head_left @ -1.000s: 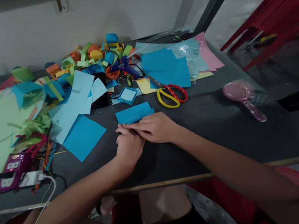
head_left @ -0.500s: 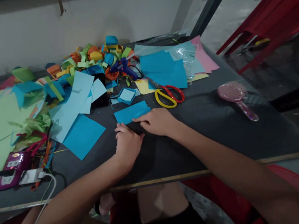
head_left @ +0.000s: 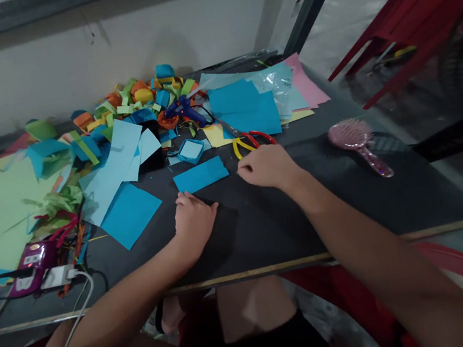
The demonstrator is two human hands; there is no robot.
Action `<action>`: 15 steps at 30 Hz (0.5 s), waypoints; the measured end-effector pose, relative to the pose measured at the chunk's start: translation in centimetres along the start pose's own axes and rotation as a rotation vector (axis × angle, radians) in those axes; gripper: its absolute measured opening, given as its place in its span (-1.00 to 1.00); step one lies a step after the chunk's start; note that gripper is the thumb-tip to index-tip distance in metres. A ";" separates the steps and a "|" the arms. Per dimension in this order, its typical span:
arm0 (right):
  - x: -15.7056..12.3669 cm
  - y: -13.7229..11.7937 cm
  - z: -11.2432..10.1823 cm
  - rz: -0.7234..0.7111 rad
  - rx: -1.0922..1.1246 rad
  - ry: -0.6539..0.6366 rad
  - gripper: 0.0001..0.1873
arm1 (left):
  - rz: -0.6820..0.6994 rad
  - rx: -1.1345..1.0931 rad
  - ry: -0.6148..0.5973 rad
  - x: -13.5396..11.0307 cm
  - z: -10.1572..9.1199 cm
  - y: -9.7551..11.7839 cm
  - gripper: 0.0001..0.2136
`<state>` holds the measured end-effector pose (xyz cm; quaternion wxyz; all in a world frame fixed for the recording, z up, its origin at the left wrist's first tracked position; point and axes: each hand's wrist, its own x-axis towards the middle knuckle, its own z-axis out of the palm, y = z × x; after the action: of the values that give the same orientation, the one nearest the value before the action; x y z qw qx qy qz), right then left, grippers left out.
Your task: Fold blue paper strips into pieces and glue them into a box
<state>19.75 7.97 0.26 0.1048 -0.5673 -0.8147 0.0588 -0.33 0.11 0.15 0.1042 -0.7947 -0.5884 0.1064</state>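
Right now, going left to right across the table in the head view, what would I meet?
Purple socket box, blue square sheet, blue paper strip, right hand, pink hairbrush.

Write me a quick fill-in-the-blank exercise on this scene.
The right hand partly hides the scissors, whose handles are yellow and ____.
The left hand is by a blue strip of ____.
The hairbrush is coloured ____.
Missing words: red; paper; pink.
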 end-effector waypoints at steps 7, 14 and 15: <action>0.6 0.6 1.4 -0.095 0.222 0.401 -0.56 | 0.311 -0.219 0.170 3.1 1.2 -3.8 -0.69; 0.7 0.6 1.1 -0.214 0.396 0.298 -0.61 | 0.418 -0.584 0.287 5.5 3.1 -6.7 -0.79; 0.7 0.7 1.1 -0.250 0.403 0.271 -0.62 | 0.414 -0.643 0.275 5.5 3.2 -6.7 -0.81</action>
<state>19.85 8.85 -0.92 0.3300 -0.4326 -0.8289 0.1301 -5.83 7.40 -1.17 -0.0955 -0.8953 -0.3999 -0.1716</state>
